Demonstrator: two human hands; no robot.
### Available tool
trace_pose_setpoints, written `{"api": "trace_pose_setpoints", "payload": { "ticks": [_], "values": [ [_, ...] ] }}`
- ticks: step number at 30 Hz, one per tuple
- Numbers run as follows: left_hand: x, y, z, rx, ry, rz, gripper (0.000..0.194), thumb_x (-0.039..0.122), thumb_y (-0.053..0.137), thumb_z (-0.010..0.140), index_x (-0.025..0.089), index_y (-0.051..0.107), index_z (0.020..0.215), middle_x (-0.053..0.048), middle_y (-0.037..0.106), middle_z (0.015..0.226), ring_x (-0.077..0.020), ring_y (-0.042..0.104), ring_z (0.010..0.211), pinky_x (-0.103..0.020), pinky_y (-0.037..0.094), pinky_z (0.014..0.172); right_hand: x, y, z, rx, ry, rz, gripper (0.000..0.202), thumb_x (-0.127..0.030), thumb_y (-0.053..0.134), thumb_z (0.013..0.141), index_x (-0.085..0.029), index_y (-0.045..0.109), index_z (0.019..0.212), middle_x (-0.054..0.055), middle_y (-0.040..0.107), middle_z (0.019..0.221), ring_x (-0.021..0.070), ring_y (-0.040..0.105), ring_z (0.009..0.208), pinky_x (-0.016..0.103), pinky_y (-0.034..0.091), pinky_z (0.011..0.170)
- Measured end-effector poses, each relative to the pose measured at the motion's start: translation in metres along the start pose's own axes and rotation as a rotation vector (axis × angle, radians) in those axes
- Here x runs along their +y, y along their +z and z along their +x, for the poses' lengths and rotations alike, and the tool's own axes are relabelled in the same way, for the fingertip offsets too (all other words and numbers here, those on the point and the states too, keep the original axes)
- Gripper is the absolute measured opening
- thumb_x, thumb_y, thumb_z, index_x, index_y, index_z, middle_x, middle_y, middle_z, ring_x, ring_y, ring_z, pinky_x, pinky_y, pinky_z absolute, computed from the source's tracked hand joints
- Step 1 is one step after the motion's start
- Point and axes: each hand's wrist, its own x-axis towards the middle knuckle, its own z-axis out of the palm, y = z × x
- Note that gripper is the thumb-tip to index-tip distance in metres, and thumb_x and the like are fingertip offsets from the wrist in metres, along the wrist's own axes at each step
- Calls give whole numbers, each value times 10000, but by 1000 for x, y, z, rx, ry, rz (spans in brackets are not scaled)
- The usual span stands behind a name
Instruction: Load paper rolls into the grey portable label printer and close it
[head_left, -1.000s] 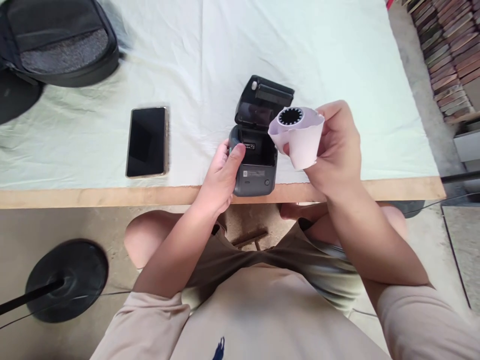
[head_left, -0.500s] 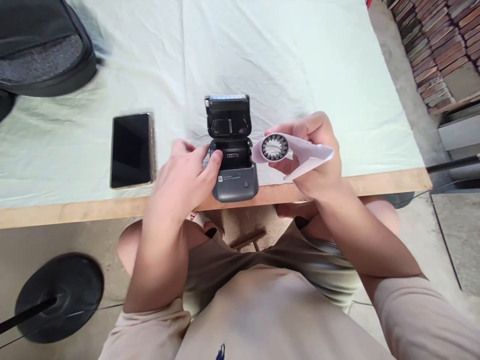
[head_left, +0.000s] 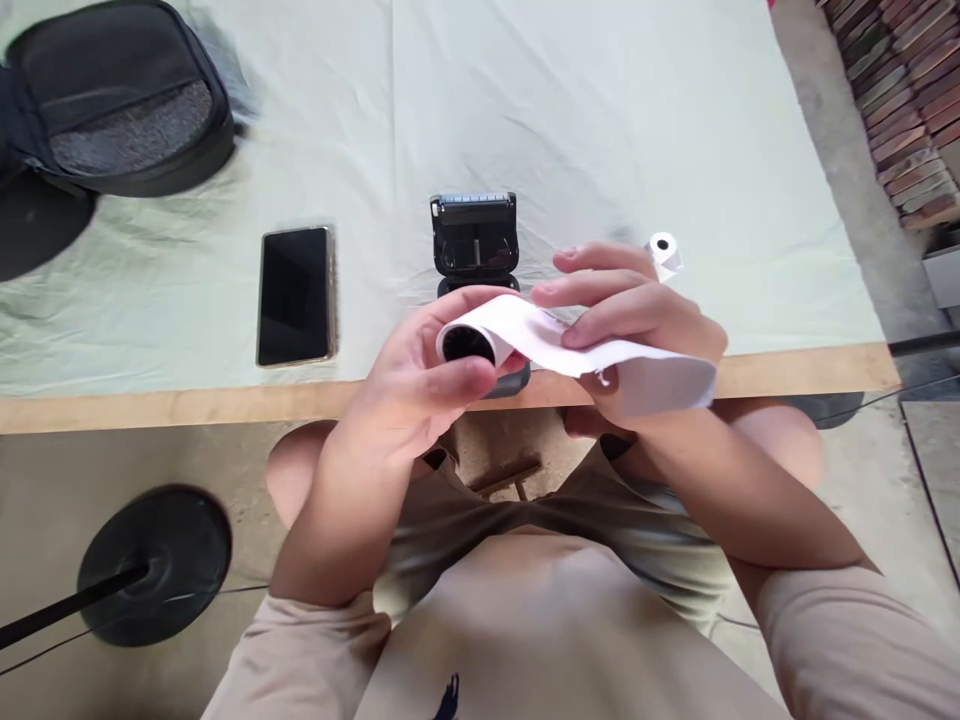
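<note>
A: Where do we have the paper roll [head_left: 501,320]?
B: Up in our left hand [head_left: 412,385], over the near edge of the desk [head_left: 187,404], dark hollow end turned towards us. Our left fingers pinch it, thumb across the near end, the others behind.
A: And our right hand [head_left: 660,325]?
B: Its fingers are spread over the paper strip [head_left: 667,382] that trails right from the roll. One tip rests on the strip; we cannot tell whether the thumb pinches from below.
A: So the step in hand, we judge, is managing that loose end.
B: We'd say so. The next move calls for a firm left hold, lest the roll unwind.
A: Beyond our hands?
B: A dark device [head_left: 476,240], lid raised, its body mostly hidden from us. A small white roll [head_left: 663,243] sits just beyond our right fingers.
A: The surface and the room?
B: Pale cloth [head_left: 360,180], with a phone-like slab [head_left: 295,298] on the left and a black case [head_left: 131,125] far left. Bricks [head_left: 911,130] are stacked far right; a round black base [head_left: 187,560] stands on the floor, near left.
</note>
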Motion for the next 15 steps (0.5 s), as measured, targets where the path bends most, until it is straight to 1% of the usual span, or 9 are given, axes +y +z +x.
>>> {"api": "trace_pose_setpoints", "payload": {
  "ticks": [2, 4, 6, 8, 10, 12, 13, 14, 15],
  "values": [
    [-2, -3, 1, 28, -14, -19, 490, 557, 1028, 754, 258, 842, 1095, -26, 780, 975, -188, 776, 905, -318, 686, 878, 3, 0, -3, 18, 70, -90, 448, -769, 570, 1033, -363, 715, 910, 36, 803, 958, 341, 772, 1179, 653, 603, 1142],
    [-3, -6, 3, 24, -30, -48, 523, 569, 1044, 719, 267, 818, 1082, -14, 794, 1012, -187, 784, 937, -309, 692, 912, 4, 2, -4, 27, 86, -131, 539, -845, 521, 1004, -360, 688, 841, 44, 767, 869, 344, 776, 1074, 657, 616, 1096],
    [-6, -7, 3, 11, -43, -66, 540, 594, 1027, 730, 286, 788, 1103, -3, 797, 1034, -203, 797, 994, -310, 696, 896, 3, 6, -2, 56, -27, -139, 517, -819, 519, 1018, -363, 684, 839, 30, 765, 831, 323, 785, 979, 608, 649, 984],
    [-9, -6, 2, 7, -49, -30, 573, 680, 967, 769, 294, 749, 1131, -12, 792, 1024, -252, 812, 1078, -335, 703, 845, 2, 11, -1, 100, -183, -129, 415, -708, 552, 1053, -365, 691, 866, 4, 792, 848, 293, 799, 937, 535, 651, 868],
    [-12, -4, 2, 12, -57, 36, 621, 788, 880, 804, 288, 717, 1135, -36, 781, 989, -313, 809, 1183, -366, 711, 815, 2, 15, -2, 94, -271, -151, 321, -583, 571, 1075, -369, 708, 878, -21, 820, 906, 268, 814, 945, 494, 630, 839],
    [-14, 0, 2, 38, -54, 69, 677, 886, 775, 833, 277, 704, 1120, -62, 768, 958, -353, 790, 1259, -396, 726, 814, 3, 15, -5, 16, -247, -226, 282, -571, 603, 1058, -385, 743, 898, -30, 832, 983, 270, 824, 1005, 504, 616, 892],
    [-15, 1, 2, 61, -51, 63, 705, 923, 720, 849, 272, 706, 1119, -74, 769, 968, -359, 780, 1287, -408, 734, 830, 4, 13, -5, -39, -216, -248, 273, -620, 631, 1035, -404, 765, 937, -29, 834, 1029, 286, 825, 1060, 523, 610, 929],
    [-15, 3, 2, 86, -51, 46, 729, 948, 674, 863, 267, 713, 1122, -85, 777, 996, -359, 772, 1303, -417, 739, 853, 4, 11, -5, -86, -194, -241, 310, -705, 657, 997, -421, 781, 997, -23, 834, 1076, 310, 819, 1123, 547, 604, 963],
    [-14, 4, 3, 110, -54, 24, 741, 957, 644, 877, 264, 722, 1129, -92, 790, 1035, -352, 769, 1307, -420, 741, 879, 4, 8, -5, -125, -184, -206, 408, -803, 663, 951, -433, 788, 1068, -14, 833, 1124, 337, 807, 1190, 571, 599, 994]
  ]
}}
